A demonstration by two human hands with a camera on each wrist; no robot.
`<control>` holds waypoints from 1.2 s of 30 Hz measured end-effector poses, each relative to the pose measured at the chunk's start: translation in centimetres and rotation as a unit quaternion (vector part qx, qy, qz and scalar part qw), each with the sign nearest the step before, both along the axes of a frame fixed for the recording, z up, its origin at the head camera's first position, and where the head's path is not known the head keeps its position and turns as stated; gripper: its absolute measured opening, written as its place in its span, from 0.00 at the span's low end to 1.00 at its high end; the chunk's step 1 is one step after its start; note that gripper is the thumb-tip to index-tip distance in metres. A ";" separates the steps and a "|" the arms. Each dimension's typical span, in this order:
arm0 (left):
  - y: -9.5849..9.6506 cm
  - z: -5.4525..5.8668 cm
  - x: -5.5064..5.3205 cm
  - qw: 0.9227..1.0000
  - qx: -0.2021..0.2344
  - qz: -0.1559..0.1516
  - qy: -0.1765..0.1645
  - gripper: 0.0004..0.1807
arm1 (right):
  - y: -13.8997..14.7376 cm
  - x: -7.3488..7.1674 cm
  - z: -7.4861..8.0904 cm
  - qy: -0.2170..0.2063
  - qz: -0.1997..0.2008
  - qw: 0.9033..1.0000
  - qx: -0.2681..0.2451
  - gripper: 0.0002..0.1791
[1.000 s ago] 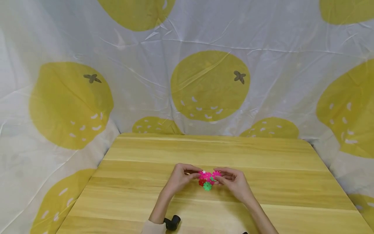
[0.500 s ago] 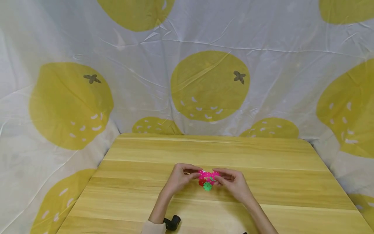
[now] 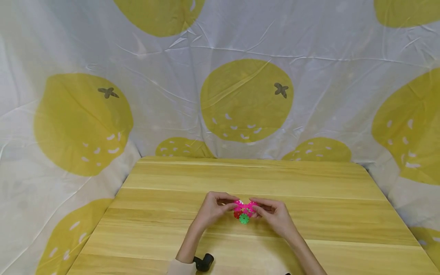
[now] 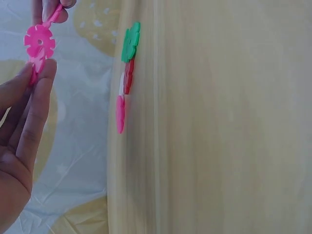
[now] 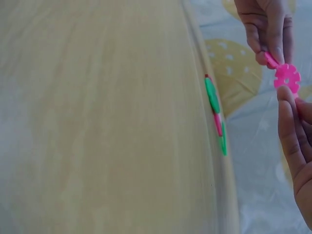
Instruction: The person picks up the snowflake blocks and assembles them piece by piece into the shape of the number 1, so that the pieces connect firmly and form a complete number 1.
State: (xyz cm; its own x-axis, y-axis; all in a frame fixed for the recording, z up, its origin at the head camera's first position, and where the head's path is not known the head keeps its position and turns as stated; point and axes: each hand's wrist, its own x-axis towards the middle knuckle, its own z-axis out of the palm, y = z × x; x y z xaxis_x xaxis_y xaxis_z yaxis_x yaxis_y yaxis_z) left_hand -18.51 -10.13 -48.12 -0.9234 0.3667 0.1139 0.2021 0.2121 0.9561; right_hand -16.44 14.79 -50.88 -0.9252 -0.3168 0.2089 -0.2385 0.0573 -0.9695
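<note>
My left hand (image 3: 214, 209) pinches a pink snowflake disc (image 5: 272, 60) between thumb and fingers. Facing it, my right hand (image 3: 276, 214) pinches another pink snowflake disc (image 4: 52, 16). A third pink disc (image 4: 39, 42), round and notched with a centre hole, spans the space between the fingertips, and the three look linked in a short row. Both hands are raised above the table. Beneath them lie more snowflake discs: a green disc (image 3: 244, 218), a red disc (image 3: 237, 215), a white one (image 4: 122, 84) and a pink one (image 4: 121, 114). The held row partly covers these in the head view.
The wooden table (image 3: 165, 179) spreads around the hands, with its far edge against a white cloth (image 3: 172, 95) printed with yellow fruit. A black device (image 3: 204, 262) sits by the left sleeve (image 3: 181, 267).
My right fingertips have shifted slightly left, closing the distance to the left ones. The held pink discs sit closer together and cover more of the discs beneath. The left hand stays nearly still.
</note>
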 end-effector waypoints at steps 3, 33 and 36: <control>0.2 0.0 0.0 1.000 0.005 0.011 -0.003 0.08 | -0.1 0.1 0.0 0.005 0.001 1.000 -0.005 0.18; 0.6 -0.1 0.1 0.999 -0.034 -0.007 0.007 0.14 | -0.5 0.0 0.1 -0.051 -0.001 0.998 -0.046 0.20; 1.0 0.0 0.2 0.998 -0.045 -0.030 0.026 0.18 | -0.6 0.0 0.0 -0.057 -0.004 0.997 -0.049 0.20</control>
State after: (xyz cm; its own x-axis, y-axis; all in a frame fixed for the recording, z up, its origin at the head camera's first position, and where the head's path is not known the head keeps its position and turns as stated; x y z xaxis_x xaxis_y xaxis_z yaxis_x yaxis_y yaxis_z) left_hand -18.29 -9.12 -48.14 -0.8932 0.4318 0.1250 0.2660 0.2834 0.9214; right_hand -16.48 14.14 -50.87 -0.9473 -0.2919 0.1316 -0.1259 -0.0384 -0.9913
